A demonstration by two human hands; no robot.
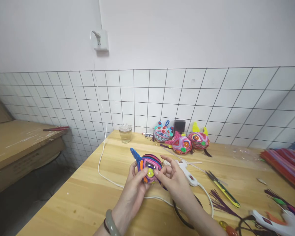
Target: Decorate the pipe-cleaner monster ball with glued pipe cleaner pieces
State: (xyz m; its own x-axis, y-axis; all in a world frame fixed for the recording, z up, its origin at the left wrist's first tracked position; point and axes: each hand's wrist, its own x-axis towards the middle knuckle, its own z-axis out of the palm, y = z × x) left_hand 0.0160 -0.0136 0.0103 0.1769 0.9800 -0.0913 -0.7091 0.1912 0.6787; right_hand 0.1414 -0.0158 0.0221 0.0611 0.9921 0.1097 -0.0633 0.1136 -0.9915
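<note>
Above the pale wooden table (83, 200), near centre, the left hand (134, 185) curls snugly round a round, multicoloured striped yarn ornament (154, 160); the right hand (174, 178), fingers half-bent, thumb beside its shiny yellow disc (150, 173), perhaps pinching.

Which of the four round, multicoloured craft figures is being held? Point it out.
The striped figure with the blue, ridged horn: left hand and right hand hold it. The light-blue figure, pink-horned figure and yellow-horned figure sit by white tiles.
</note>
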